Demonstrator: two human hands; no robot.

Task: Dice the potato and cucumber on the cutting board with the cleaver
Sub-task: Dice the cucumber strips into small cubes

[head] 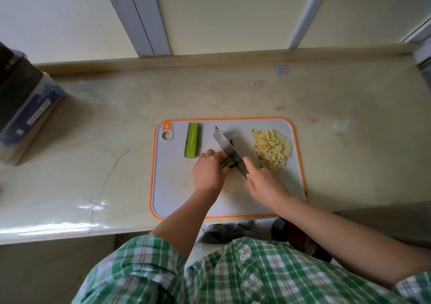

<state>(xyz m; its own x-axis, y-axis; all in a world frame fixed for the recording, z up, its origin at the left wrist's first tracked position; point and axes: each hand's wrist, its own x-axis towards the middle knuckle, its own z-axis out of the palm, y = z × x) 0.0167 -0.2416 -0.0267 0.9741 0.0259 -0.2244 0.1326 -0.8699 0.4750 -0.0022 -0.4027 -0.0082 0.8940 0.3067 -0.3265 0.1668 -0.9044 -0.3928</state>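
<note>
On the orange-rimmed cutting board (177,187) the potato looks finished: a heap of pale diced potato (272,149) lies at the far right of the board. The cucumber is only partly dealt with. One uncut cucumber half (192,143) lies at the far left of the board, cut face up, its length running near to far, well apart from both hands. The work is at the middle of the board, where the left hand (208,172) curls its fingers over a small bundle of cucumber strips (226,163) and pins them down. The right hand (264,184) is wrapped round the handle of the cleaver (227,148). Its blade slants from far left to near right. The strips point out from under the left fingers toward the far right, so the blade crosses their long axis just beside the fingertips. A dark green bit shows past the blade; whether it is cut pieces cannot be told. The next chop likely depends on the left fingers backing away to the near left, feeding the strips along their length while the cleaver comes down square across them.
</note>
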